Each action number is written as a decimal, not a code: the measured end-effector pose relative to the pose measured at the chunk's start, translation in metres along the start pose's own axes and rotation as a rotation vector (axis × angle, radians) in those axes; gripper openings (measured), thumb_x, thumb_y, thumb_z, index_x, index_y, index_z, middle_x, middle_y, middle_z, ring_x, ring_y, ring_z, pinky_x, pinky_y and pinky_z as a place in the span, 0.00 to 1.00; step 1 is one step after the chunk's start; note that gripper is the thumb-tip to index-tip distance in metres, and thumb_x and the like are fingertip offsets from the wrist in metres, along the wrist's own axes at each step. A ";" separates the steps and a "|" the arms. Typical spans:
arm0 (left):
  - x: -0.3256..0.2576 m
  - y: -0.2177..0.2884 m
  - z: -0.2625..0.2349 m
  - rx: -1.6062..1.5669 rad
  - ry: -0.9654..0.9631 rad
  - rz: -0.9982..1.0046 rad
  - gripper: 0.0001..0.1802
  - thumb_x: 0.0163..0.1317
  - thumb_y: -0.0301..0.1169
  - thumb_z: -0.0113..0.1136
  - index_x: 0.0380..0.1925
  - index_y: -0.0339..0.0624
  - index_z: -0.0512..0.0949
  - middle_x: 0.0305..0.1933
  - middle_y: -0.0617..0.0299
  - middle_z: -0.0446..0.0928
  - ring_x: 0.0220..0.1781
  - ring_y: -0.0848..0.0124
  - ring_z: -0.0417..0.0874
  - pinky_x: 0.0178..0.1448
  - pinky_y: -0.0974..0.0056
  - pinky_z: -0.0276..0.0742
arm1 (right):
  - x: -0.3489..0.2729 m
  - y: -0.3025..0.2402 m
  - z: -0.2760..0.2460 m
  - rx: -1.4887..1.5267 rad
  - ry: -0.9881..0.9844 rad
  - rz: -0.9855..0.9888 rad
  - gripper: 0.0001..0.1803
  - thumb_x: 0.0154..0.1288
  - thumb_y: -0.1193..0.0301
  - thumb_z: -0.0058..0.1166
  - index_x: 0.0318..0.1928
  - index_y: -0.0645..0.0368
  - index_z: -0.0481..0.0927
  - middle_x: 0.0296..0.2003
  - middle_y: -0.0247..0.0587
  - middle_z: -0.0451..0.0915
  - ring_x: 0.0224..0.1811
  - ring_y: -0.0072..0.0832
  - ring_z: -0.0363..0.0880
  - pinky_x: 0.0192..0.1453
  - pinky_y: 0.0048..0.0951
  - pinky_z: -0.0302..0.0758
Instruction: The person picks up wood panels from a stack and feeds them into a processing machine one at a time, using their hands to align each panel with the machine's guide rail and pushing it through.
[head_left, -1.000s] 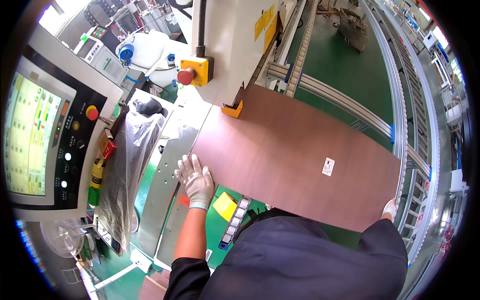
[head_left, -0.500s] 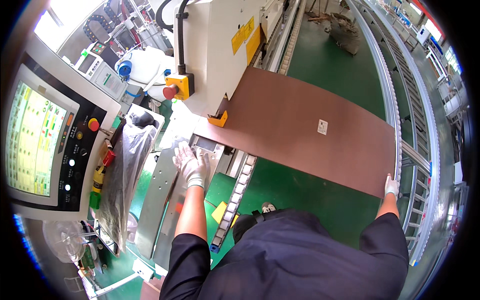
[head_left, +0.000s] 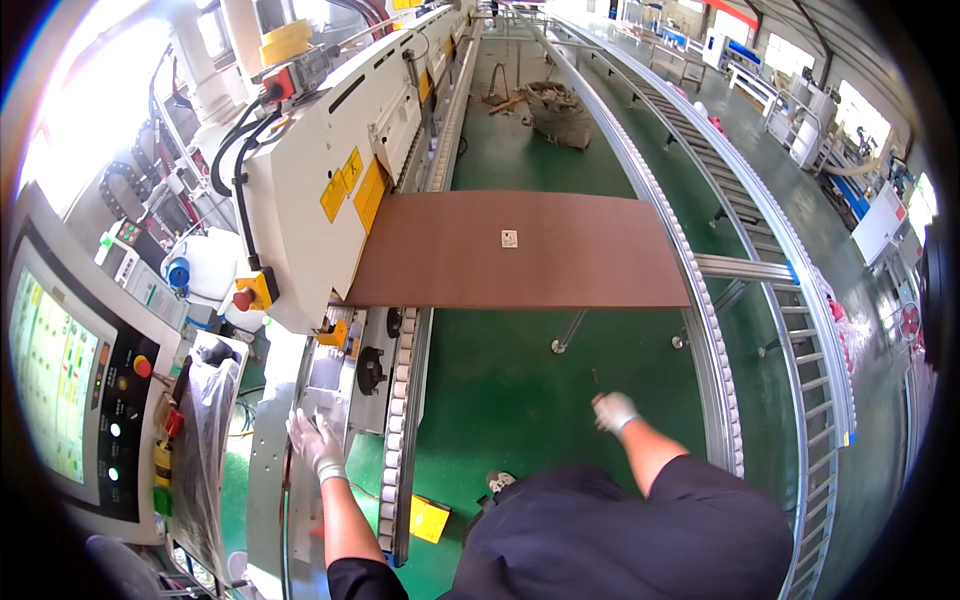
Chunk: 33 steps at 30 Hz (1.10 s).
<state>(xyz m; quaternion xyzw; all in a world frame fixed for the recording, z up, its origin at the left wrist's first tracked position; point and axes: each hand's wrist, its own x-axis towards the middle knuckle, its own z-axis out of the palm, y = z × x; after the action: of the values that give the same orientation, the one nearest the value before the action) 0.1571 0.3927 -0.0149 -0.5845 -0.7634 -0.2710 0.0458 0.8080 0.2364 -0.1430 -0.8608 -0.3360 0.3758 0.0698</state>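
My left hand [head_left: 318,442], in a thin white glove, lies with fingers stretched out on the metal bed [head_left: 325,374] of the edge machine. It holds nothing. My right hand [head_left: 614,411], also gloved, hangs above the green floor with its fingers curled in; nothing shows in it. Ahead of both hands, a brown board [head_left: 590,265] with a small white label [head_left: 510,239] bridges from the machine [head_left: 300,190] to the roller rail on the right [head_left: 690,290]. Neither hand touches the board. Its left end is at the machine's side.
A roller track [head_left: 394,430] runs along the machine's near side. To the left stand a control panel with a lit screen [head_left: 55,385] and a red stop button [head_left: 243,299]. A roller conveyor [head_left: 770,270] lies beyond the right rail. A large sack [head_left: 558,115] sits on the floor ahead.
The brown board has moved ahead, away from me along the machine. My right hand has let go of its right edge and come back toward my body. The view has tilted up.
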 end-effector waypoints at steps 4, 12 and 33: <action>-0.050 -0.014 -0.073 -0.048 -0.403 -0.068 0.28 0.67 0.40 0.56 0.63 0.37 0.72 0.70 0.44 0.70 0.73 0.46 0.66 0.77 0.48 0.58 | -0.070 -0.071 0.150 -0.598 -0.612 -0.815 0.29 0.70 0.47 0.44 0.48 0.57 0.87 0.51 0.53 0.85 0.56 0.50 0.82 0.62 0.44 0.76; -0.374 -0.170 -0.233 0.086 0.171 -0.548 0.28 0.68 0.38 0.58 0.64 0.36 0.72 0.72 0.43 0.68 0.75 0.46 0.65 0.79 0.46 0.57 | -0.042 -0.166 0.178 -0.088 -0.608 -0.598 0.16 0.73 0.63 0.52 0.50 0.60 0.85 0.31 0.37 0.84 0.31 0.25 0.80 0.38 0.31 0.79; -0.813 -0.041 -0.331 -0.448 1.034 -2.030 0.35 0.74 0.56 0.51 0.53 0.26 0.70 0.52 0.44 0.76 0.50 0.57 0.80 0.53 0.52 0.77 | -0.371 -0.156 0.412 -0.988 -1.208 -1.342 0.18 0.76 0.63 0.50 0.49 0.67 0.83 0.41 0.45 0.86 0.43 0.31 0.84 0.50 0.30 0.79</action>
<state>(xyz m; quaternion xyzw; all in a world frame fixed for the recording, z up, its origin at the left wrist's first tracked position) 0.2917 -0.4742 -0.0628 0.4816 -0.7063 -0.5187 0.0093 0.2575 0.0667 -0.1537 -0.0957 -0.8437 0.4496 -0.2771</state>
